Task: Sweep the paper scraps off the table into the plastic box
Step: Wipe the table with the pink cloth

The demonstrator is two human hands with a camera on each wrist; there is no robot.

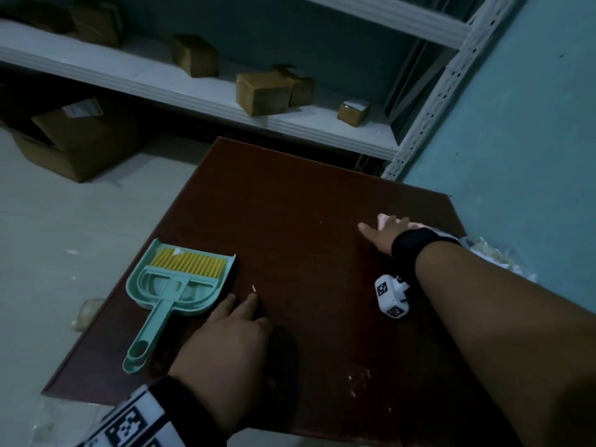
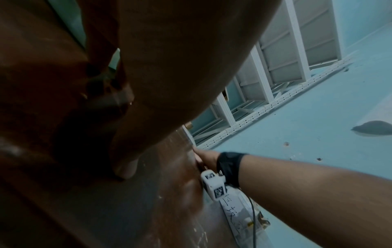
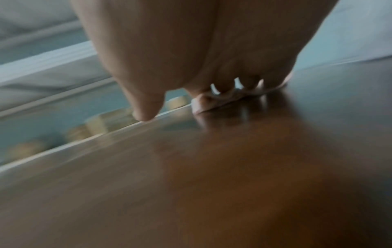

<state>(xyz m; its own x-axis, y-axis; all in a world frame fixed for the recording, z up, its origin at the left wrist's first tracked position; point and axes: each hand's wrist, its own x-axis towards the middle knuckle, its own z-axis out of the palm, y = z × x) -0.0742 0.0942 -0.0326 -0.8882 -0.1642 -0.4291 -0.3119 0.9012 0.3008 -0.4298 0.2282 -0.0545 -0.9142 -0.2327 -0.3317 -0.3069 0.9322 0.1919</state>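
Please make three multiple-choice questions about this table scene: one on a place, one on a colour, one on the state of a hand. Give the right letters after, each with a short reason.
1. Where does the dustpan lie on the table?
A. near its left edge
B. near its right edge
C. on the floor

2. What colour are the brush bristles?
A. red
B. yellow
C. black

3. How is the right hand?
A. gripping the brush
B. a raised fist
C. flat on the table, fingers straight

Answers: 1 A, the dustpan sits left of the left hand. 2 B, the bristles are yellow in the mint pan. 3 C, the fingers lie straight on the tabletop.
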